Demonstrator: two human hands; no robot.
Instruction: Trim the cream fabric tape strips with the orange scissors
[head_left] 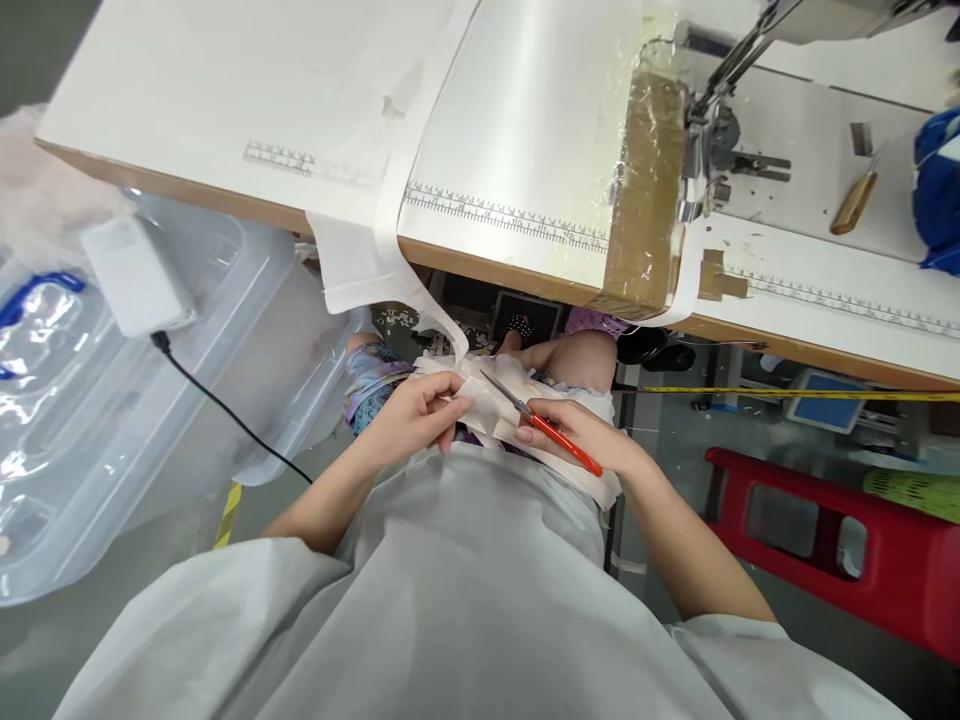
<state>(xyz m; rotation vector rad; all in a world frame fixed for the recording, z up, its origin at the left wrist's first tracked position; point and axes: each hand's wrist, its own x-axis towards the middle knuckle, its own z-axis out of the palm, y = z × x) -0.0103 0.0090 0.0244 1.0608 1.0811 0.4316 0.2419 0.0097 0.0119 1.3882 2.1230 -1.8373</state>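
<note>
Over my lap lies pale cream fabric (pixel 589 402) in several pieces. My left hand (pixel 420 412) pinches the edge of a small cream fabric piece (pixel 480 408) between thumb and fingers. In my right hand (pixel 577 432) is a pair of scissors (pixel 559 440) with red handles, its metal blades pointing up and left above the fabric. The blades look nearly closed, and their tips are close to the piece in my left hand. Part of the right fingers also rests against the fabric. A white strip (pixel 390 220) runs down from the table toward my lap.
A white sewing table (pixel 517 120) with printed rulers spans the front; a sewing machine (pixel 709 150) stands at its right beside a wooden-handled tool (pixel 853 203). On the left, a clear plastic bin (pixel 247 300) carries a white power bank (pixel 139 275) with a black cable. A red stool (pixel 892 545) is at right.
</note>
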